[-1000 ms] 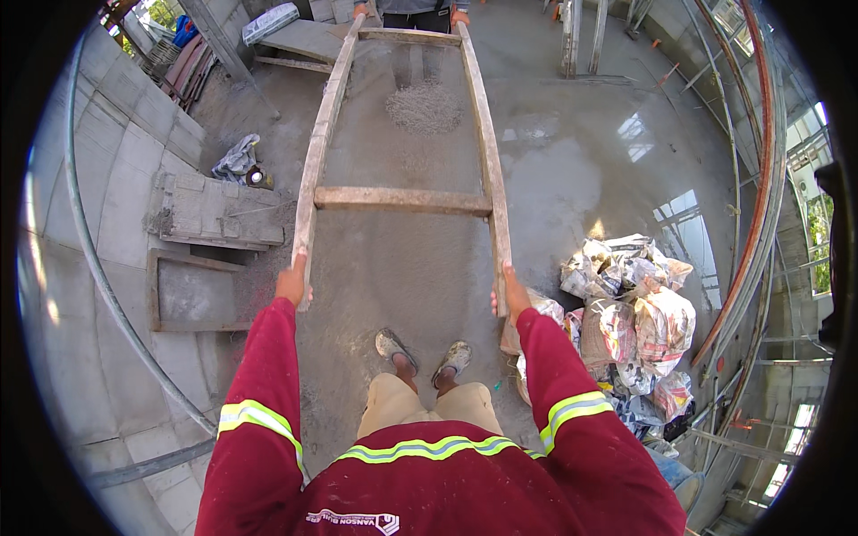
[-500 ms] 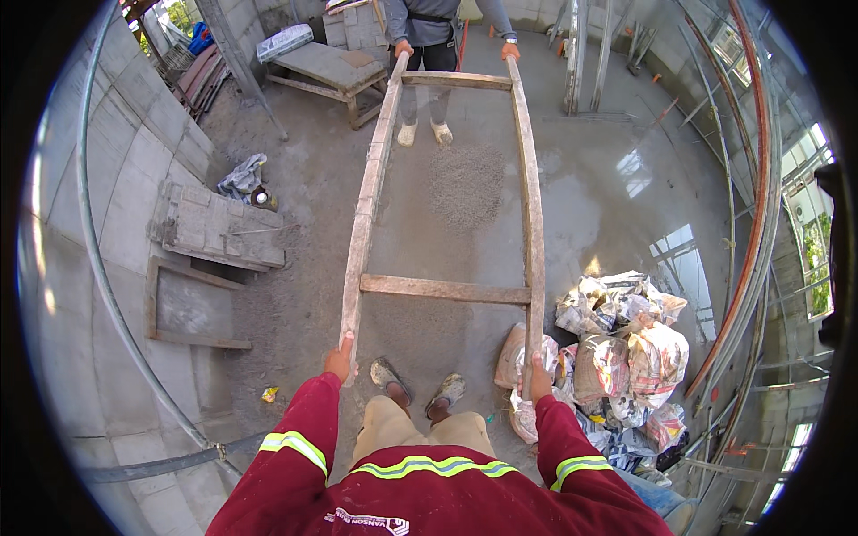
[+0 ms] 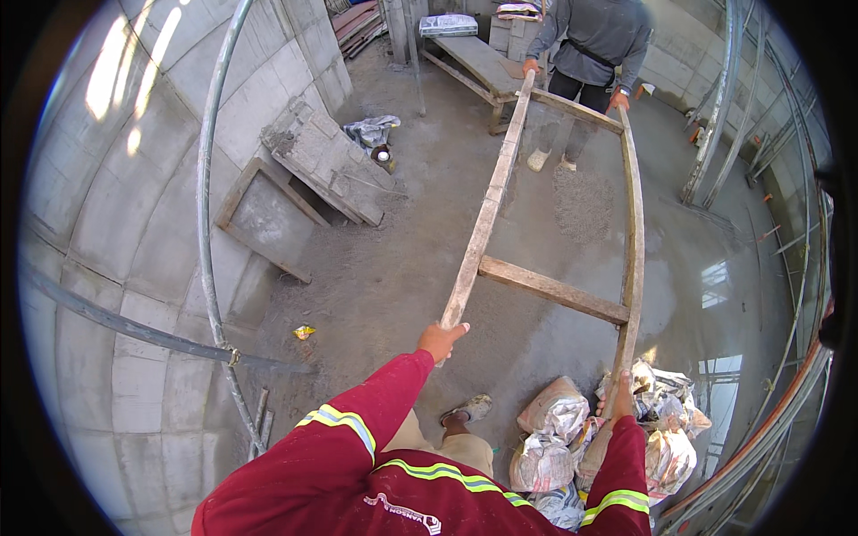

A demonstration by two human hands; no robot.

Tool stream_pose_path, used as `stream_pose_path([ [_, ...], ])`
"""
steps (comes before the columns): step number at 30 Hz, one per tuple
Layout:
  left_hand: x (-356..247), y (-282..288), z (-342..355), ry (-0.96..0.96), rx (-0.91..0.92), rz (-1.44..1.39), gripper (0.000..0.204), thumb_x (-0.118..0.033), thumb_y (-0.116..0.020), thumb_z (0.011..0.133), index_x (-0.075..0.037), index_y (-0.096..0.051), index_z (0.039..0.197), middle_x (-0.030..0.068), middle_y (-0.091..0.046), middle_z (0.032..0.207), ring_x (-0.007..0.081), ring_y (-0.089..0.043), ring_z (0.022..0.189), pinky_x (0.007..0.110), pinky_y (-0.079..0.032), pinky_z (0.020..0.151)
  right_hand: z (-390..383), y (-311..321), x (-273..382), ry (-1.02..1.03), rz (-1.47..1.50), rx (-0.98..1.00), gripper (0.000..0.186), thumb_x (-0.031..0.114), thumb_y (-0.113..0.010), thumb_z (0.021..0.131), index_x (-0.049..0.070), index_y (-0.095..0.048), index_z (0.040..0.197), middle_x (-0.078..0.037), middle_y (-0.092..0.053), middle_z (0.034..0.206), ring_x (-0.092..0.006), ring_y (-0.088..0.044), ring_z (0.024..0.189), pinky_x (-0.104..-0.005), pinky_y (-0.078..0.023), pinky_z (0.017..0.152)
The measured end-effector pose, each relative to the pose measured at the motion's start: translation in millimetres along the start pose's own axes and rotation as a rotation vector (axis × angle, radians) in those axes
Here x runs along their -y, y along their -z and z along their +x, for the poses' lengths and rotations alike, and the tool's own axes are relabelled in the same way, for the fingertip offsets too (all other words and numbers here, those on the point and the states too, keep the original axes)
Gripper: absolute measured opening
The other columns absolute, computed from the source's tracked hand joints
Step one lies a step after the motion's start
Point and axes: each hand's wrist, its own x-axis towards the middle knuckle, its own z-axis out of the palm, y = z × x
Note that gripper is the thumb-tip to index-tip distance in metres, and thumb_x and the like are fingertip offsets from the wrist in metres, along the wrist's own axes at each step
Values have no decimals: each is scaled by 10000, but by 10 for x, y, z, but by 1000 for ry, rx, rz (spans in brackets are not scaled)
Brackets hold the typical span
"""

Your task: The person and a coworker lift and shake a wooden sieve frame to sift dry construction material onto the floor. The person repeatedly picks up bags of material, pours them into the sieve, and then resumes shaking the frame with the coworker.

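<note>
A long wooden frame (image 3: 554,289), two rails joined by crossbars, hangs above the wet floor between me and a co-worker (image 3: 601,45). My left hand (image 3: 441,341) is closed round the near end of the left rail, its thumb lying along the wood. Around the right rail's near end my right hand (image 3: 617,400) is wrapped, just above a heap of filled sacks (image 3: 548,462). At the far end, the co-worker's two hands hold the same frame. Between the rails a patch of gravel (image 3: 585,204) shows on the floor beyond the nearer crossbar.
On the left, a rough board (image 3: 326,161) and a framed screen (image 3: 268,214) lean near the block wall (image 3: 143,214). A low wooden bench (image 3: 469,64) stands at the back. Metal poles (image 3: 207,179) rise at the left, and props (image 3: 715,107) stand at the right.
My view has swung left, so the frame and co-worker appear farther right and the frame looks slanted. Both my hands still grip the rails. Only one of my feet shows now.
</note>
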Motion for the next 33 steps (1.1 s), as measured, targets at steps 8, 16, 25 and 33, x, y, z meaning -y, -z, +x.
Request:
stream_pose_path([
  [8, -121, 2037, 549, -84, -123, 292, 744, -618, -769, 796, 84, -677, 1024, 103, -645, 656, 224, -647, 538, 385, -520, 562, -296, -2157, -901, -38, 239, 144, 824, 911, -467, 838, 99, -521, 971, -42, -518, 698, -200, -511, 532, -383, -456, 498],
  [16, 184, 1298, 748, -36, 64, 218, 739, -601, -778, 799, 96, -689, 1029, 106, -665, 677, 212, -657, 543, 368, -528, 547, -521, -1429, -854, 19, 150, -62, 830, 911, -445, 845, 95, -551, 953, -49, -538, 680, -212, -540, 516, -386, -461, 471],
  [25, 630, -1075, 21, 61, 576, -180, 640, -537, -785, 830, 67, -713, 1029, 124, -688, 751, 222, -670, 619, 380, -536, 597, -1143, 1353, 204, 95, -132, -359, 813, 915, -447, 840, 122, -585, 955, -26, -512, 599, -183, -514, 430, -355, -443, 400],
  [33, 797, 1998, 529, -7, 116, -55, 594, -490, -836, 811, 15, -707, 1096, 69, -677, 771, 152, -654, 629, 325, -556, 570, -1011, -1570, -926, 23, 45, -15, 646, 738, -516, 960, 96, -543, 1033, -56, -563, 735, -197, -571, 533, -396, -513, 464],
])
